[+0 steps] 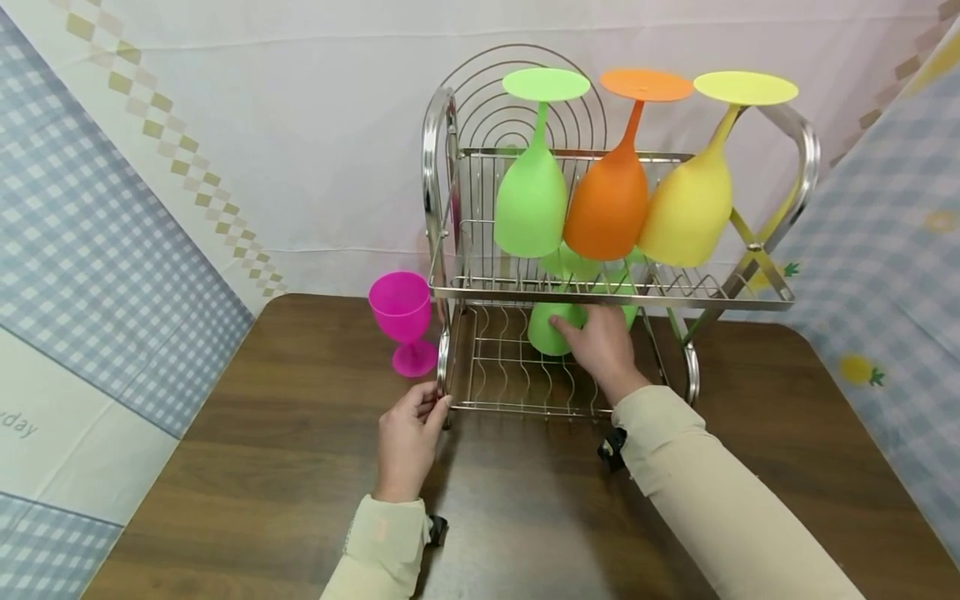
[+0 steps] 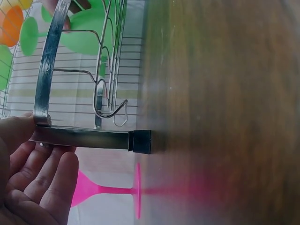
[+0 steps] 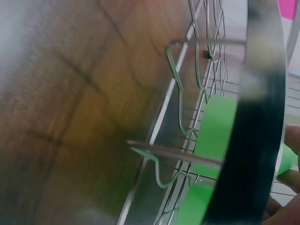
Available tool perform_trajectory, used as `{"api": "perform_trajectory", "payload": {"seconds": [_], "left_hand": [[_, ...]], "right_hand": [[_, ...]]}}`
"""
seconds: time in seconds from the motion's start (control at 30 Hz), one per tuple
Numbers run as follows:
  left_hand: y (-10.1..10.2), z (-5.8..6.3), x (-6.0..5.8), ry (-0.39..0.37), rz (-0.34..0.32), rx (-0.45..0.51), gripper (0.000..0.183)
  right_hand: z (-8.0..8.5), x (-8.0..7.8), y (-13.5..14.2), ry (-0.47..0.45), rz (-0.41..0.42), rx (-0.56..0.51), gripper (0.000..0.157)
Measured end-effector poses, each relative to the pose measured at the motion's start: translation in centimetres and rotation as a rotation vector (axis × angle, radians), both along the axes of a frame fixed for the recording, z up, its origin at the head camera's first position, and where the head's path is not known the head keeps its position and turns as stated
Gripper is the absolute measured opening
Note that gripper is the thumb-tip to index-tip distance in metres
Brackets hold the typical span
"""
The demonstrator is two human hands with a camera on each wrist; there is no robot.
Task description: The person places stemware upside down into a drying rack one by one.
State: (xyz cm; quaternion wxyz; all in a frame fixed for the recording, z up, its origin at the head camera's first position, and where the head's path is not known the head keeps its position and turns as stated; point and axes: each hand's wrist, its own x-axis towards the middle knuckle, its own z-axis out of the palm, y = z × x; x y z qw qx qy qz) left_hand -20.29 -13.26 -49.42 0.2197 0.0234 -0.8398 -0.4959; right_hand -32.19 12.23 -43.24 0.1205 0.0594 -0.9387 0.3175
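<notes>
A two-tier metal dish rack (image 1: 525,295) stands on the table. My left hand (image 1: 408,437) grips its front left leg low down, thumb in front and fingers behind, as the left wrist view shows too. Under the upper tier, my right hand (image 1: 606,346) holds a green goblet (image 1: 549,331) that stands upside down on the lower tier, its fingers partly hidden by the rack. A second green goblet (image 3: 194,204) is beside it. On the upper tier, a green goblet (image 1: 531,204), an orange goblet (image 1: 609,204) and a yellow goblet (image 1: 688,208) stand upside down in a row.
A magenta goblet (image 1: 401,308) stands upright on the wooden table (image 1: 285,467), just left of the rack. A round wire coil (image 1: 517,62) rises behind the upper tier. White cloth (image 1: 337,150) hangs at the back, and checked cloth (image 1: 885,250) at the sides.
</notes>
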Motion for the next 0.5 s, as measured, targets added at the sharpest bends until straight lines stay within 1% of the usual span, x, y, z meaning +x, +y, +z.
{"api": "perform_trajectory", "payload": {"seconds": [0.1, 0.2, 0.3, 0.4, 0.5], "left_hand": [[-0.1, -0.1, 0.0, 0.007, -0.001, -0.001, 0.018], [-0.1, -0.2, -0.1, 0.024, -0.006, 0.002, 0.018], [-0.1, -0.3, -0.2, 0.039, -0.007, 0.002, 0.017], [-0.1, -0.3, -0.2, 0.042, -0.006, -0.001, 0.016], [-0.2, -0.3, -0.2, 0.038, -0.006, -0.006, 0.016]], "right_hand": [[0.1, -0.6, 0.0, 0.009, -0.005, 0.009, 0.059], [0.2, -0.9, 0.0, -0.037, -0.027, 0.0, 0.064], [0.3, -1.4, 0.0, -0.05, -0.032, -0.026, 0.068], [0.2, -1.9, 0.0, 0.007, -0.011, -0.057, 0.071], [0.1, -2.5, 0.0, 0.092, 0.004, -0.049, 0.07]]}}
